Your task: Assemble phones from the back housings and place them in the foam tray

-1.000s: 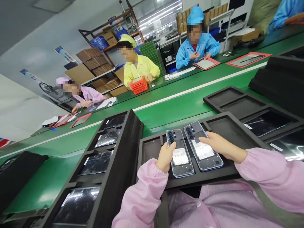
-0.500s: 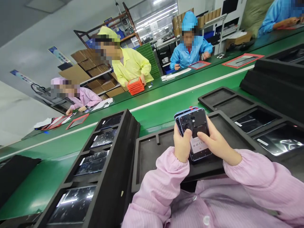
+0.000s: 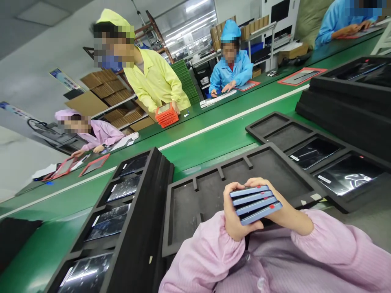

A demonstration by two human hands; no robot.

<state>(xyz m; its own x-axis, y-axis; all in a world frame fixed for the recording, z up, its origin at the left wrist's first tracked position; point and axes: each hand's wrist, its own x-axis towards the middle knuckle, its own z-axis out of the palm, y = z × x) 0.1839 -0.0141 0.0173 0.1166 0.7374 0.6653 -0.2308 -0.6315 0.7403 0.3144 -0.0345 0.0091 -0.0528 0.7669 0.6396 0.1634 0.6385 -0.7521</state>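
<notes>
A stack of several smartphones [image 3: 255, 203] with blue edges is held close to my body, edges turned up toward me. Small red marks show on some edges. My left hand [image 3: 233, 221] wraps around the stack's left end, thumb along the near side. From the right, my right hand [image 3: 284, 211] grips the other end, its fingers partly hidden behind the phones. Beneath and beyond my hands lies a black foam tray [image 3: 187, 207] with shallow dividers and no phones visible in it.
To the left stands a tall stack of black foam trays [image 3: 137, 232] holding phones with glossy screens. Another foam tray [image 3: 305, 173] on the right holds two phones. More trays [image 3: 342, 110] are piled behind it. Across the green conveyor belt [image 3: 214, 136], co-workers handle red-framed pieces.
The phones have tipped from backs facing me to edges facing me, and have come lower and closer. Both hands shifted their hold. The co-worker in yellow stands more upright.
</notes>
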